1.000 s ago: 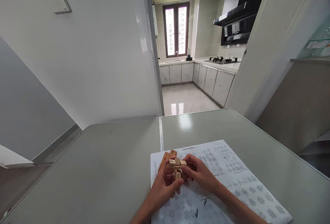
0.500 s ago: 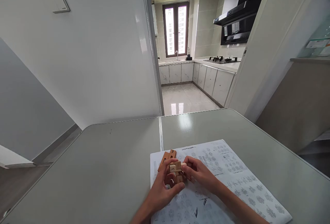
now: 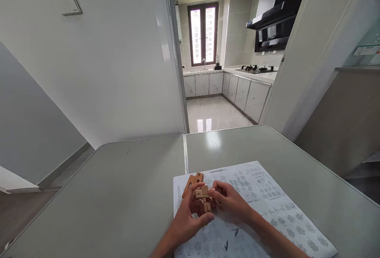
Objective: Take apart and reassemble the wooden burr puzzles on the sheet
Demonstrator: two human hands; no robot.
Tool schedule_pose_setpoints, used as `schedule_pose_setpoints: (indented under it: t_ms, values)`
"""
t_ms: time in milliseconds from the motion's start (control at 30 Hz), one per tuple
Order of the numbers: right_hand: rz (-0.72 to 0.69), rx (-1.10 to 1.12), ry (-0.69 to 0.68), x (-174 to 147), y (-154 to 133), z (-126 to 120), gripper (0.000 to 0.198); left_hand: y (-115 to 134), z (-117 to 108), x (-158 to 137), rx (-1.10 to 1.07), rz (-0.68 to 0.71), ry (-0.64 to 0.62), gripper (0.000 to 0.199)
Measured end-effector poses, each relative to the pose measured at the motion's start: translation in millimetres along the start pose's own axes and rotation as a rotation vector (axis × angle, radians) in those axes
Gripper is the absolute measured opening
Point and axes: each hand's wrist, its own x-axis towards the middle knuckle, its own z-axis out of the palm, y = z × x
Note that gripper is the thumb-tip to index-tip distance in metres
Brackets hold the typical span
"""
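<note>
Several interlocking wooden puzzle pieces (image 3: pixel 204 194), joined in a cross-like cluster, are held between both hands above the printed sheet. My left hand (image 3: pixel 191 212) curls around the cluster's left side, its thumb reaching along the lower front. From the right, the fingertips of my right hand (image 3: pixel 224 196) pinch the cluster's right end; the far side of that grip is hidden. Just behind my left fingers, loose wooden pieces (image 3: pixel 190 181) with dark markings lie on the sheet's upper left corner.
The white instruction sheet (image 3: pixel 276 198) with rows of small printed diagrams lies under the hands on a greenish-grey table (image 3: pixel 133 194). A pale seam (image 3: pixel 185 155) crosses the tabletop. Past the far edge, a doorway opens to a kitchen with a gas stove (image 3: pixel 257 69).
The wooden cluster has turned slightly in my fingers, and its lower piece now sits a little further right. Both hands stay in nearly the same place.
</note>
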Motion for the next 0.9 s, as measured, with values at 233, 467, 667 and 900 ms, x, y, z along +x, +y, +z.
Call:
schedule_pose_setpoints:
  t_ms: [233,467,667,900]
  values:
    - [-0.097,-0.106,0.115,4,2,-2,0.041,2,1,5,-0.097,-0.016,0.136,0.072]
    - [-0.184,-0.555,0.193,0,-5,-5,0.026,7,-4,9,-0.133,-0.030,0.287,0.072]
    - [-0.287,-0.901,-0.030,-5,-4,-5,0.038,6,-4,10,-0.150,-0.035,0.312,0.076]
    - [-0.363,-0.984,-0.039,-2,1,-8,0.015,5,-5,10,-0.146,-0.031,0.290,0.075]
